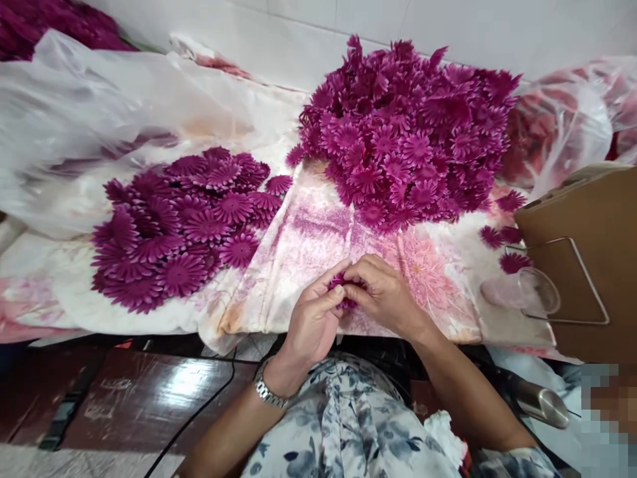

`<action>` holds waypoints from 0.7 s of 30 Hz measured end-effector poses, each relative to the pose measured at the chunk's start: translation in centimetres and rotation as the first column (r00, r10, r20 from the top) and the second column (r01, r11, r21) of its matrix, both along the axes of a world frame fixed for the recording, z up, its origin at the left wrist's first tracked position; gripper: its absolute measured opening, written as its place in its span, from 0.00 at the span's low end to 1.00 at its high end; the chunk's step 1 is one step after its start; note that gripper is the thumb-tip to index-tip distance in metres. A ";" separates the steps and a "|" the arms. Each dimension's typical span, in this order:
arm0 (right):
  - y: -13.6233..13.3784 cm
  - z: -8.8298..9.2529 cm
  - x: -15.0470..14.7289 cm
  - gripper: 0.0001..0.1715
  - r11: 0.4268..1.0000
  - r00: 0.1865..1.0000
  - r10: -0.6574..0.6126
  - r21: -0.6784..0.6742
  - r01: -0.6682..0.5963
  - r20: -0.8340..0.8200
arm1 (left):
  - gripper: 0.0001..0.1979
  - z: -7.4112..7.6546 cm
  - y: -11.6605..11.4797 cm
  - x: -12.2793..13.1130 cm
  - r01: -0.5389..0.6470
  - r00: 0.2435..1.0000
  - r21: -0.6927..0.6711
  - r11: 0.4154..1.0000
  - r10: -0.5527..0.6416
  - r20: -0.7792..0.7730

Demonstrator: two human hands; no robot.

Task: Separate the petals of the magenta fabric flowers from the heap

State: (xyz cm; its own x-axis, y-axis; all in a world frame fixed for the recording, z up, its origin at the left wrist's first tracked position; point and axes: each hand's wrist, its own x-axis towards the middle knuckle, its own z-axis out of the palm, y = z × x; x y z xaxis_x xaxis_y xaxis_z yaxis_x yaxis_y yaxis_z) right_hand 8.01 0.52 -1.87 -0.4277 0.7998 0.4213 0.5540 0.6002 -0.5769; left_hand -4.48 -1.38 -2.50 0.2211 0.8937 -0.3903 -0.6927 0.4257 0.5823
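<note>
Patterned cloth, tall flower heap, lower heap

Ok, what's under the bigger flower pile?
The floral cloth shows along the front edge of the bigger pile and seems to continue beneath. The pile itself covers the rest, so anything else directly underneath can't be seen.

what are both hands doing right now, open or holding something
Left hand: closed, holding a small purple flower at the fingertips.
Right hand: closed, fingertips pinching the same flower.
</note>
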 end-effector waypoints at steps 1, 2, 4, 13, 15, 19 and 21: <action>0.1 0.0 0.1 0.05 1.000 1.000 0.004 -0.015 -0.005 -0.020 | 0.18 -0.1 -0.1 0.0 0.008 1.000 0.000 1.000 -0.008 -0.004; 0.3 0.1 0.2 0.06 1.000 0.999 0.005 -0.029 -0.006 -0.034 | 0.18 -0.2 -0.2 0.1 0.007 1.000 0.004 1.000 -0.007 -0.004; 0.9 0.5 0.9 0.06 0.998 0.999 -0.002 -0.063 -0.002 -0.053 | 0.17 -0.2 -0.2 0.2 -0.018 1.000 0.016 1.000 0.018 0.003; 3.4 1.4 6.8 0.10 0.788 0.802 -0.586 0.312 0.530 0.116 | 0.15 0.0 0.1 -0.3 -0.036 0.998 -0.032 0.999 0.037 0.040; 2.2 1.2 5.9 0.13 0.881 0.885 -0.449 0.225 0.416 0.123 | 0.15 0.0 0.2 -0.2 -0.043 0.998 -0.057 0.997 0.046 0.036; -0.5 0.1 2.3 0.03 0.995 0.992 -0.101 -0.022 0.102 0.071 | 0.15 -0.1 -0.1 0.1 -0.003 1.000 -0.067 0.998 0.004 0.009; -1.2 -0.5 1.0 0.04 0.996 0.995 -0.084 -0.033 0.086 0.059 | 0.15 -0.4 -0.4 0.3 0.024 1.000 -0.044 0.999 -0.025 -0.015</action>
